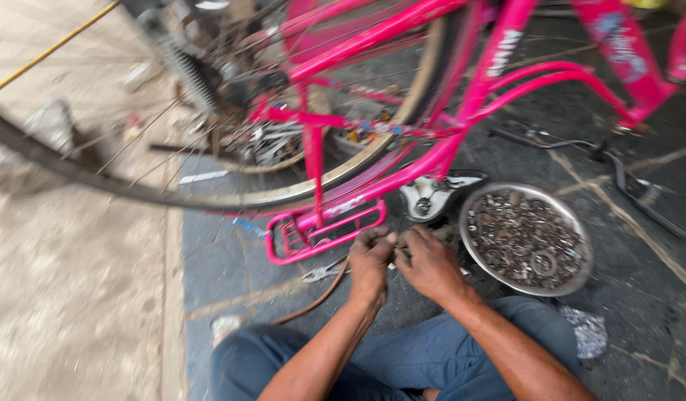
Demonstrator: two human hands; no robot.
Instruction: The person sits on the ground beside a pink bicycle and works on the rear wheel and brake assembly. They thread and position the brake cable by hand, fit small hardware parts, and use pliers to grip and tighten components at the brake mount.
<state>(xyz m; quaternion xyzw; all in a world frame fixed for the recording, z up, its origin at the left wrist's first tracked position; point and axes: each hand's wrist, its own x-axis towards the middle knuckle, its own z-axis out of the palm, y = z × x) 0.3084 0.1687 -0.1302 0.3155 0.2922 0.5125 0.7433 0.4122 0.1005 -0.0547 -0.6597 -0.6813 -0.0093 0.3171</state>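
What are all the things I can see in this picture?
Upside-down pink metal bicycle frame: one, pink, across the top and middle.
Bicycle wheel with black tyre and tan rim: one, left and centre, blurred.
Pink wire rear rack: one, pink, on the ground just ahead of the hands.
Round shiny metal bowl of small nuts and metal bits: one, silver, right of the hands.
Silver pliers: one, on the dark floor left of the hands.
Crumpled silver foil piece: one, lower right.
Blue trousers: one pair, bottom centre.
Left hand: one, fingers pinched on something too small to tell.
Right hand: one, touching the left.
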